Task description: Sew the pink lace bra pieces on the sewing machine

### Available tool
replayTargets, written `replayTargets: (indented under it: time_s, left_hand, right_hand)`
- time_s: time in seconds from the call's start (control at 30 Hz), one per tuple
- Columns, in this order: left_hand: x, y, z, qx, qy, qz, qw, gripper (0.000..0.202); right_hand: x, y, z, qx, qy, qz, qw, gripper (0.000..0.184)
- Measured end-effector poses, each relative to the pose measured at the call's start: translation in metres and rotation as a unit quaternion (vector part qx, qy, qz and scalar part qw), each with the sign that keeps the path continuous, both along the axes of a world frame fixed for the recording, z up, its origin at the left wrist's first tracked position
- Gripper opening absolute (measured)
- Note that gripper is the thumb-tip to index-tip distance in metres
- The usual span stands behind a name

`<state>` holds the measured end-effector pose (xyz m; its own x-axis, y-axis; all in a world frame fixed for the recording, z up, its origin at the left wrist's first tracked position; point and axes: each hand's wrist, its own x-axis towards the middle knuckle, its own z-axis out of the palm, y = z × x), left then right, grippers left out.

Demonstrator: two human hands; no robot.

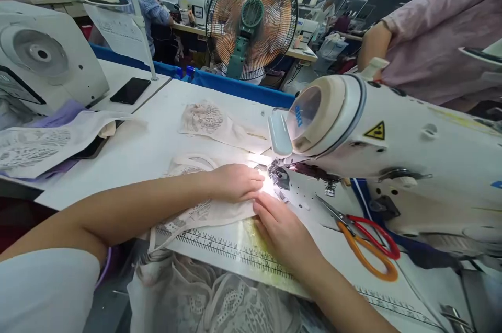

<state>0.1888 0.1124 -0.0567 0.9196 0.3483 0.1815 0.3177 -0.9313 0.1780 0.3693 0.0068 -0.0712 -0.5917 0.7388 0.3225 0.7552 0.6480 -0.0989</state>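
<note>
A cream lace bra piece lies on the white sewing table, its right edge by the lit needle area of a sewing machine. My left hand is on top of the piece, fingers together and closed on the fabric near the presser foot. Just below and to the right, my right hand has its fingers closed at the fabric's edge, fingertips almost touching the left ones. The fabric under my fingers is hidden. A second cream lace piece lies flat behind.
Scissors with red and orange handles lie right of my right hand. A ruler strip runs along the front edge, above a pile of lace pieces. A phone, a fan and a standing person are farther back.
</note>
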Motion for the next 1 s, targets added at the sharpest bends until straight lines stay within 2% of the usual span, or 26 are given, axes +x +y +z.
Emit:
replayTargets:
  time_s: [0.17, 0.47, 1.0]
  left_hand:
    - [0.008, 0.006, 0.005, 0.033, 0.026, -0.019, 0.999, 0.020]
    - [0.006, 0.002, 0.014, 0.075, 0.060, -0.021, 0.995, 0.021]
    - [0.023, 0.007, 0.011, 0.061, 0.064, 0.040, 0.995, 0.029]
  right_hand:
    - [0.011, -0.024, -0.014, 0.081, 0.024, -0.037, 0.996, 0.029]
    - [0.013, -0.025, -0.008, 0.063, 0.033, -0.009, 0.997, 0.027]
    - [0.019, -0.020, -0.015, 0.065, 0.060, -0.065, 0.994, 0.030]
